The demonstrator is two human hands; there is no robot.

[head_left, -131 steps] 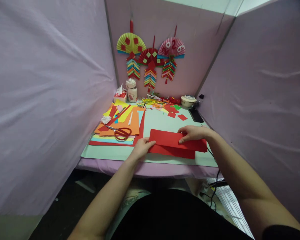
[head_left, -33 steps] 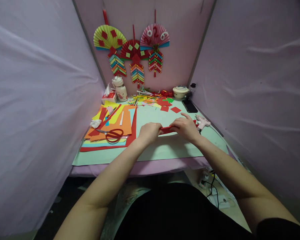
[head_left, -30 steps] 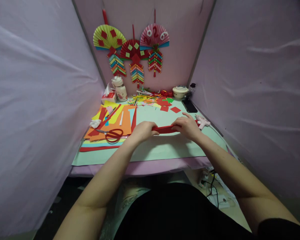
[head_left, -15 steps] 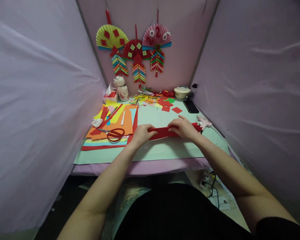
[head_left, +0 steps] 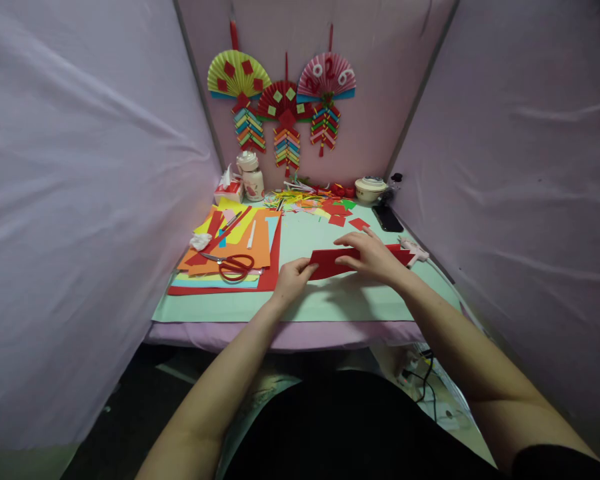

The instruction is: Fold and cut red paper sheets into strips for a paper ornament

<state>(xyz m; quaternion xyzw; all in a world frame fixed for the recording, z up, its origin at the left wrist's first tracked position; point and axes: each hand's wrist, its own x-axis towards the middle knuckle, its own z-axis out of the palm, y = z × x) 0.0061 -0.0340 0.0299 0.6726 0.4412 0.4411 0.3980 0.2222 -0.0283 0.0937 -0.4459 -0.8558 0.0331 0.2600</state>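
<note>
A long folded strip of red paper (head_left: 326, 264) is held up a little over the pale green mat. My left hand (head_left: 294, 279) pinches its left end between thumb and fingers. Along the upper middle of the strip, my right hand (head_left: 370, 257) has its fingers and thumb spread apart, close to the paper; whether they touch it is hard to tell. The strip's right part passes behind my right hand and shows again beyond it. Red-handled scissors (head_left: 236, 267) lie on coloured paper sheets (head_left: 260, 240) at the left.
Behind are paper scraps (head_left: 300, 198), a white bottle (head_left: 253, 183), a tissue box (head_left: 229, 189), a lidded bowl (head_left: 371, 191) and a black phone (head_left: 387, 218). A glue gun (head_left: 414, 249) lies at the right. Paper fans (head_left: 327, 77) hang on the back wall.
My right hand's fingers have opened from their grip on the red paper. The strip's left end now stands taller and wider, and my left hand still pinches it. The view has shifted slightly.
</note>
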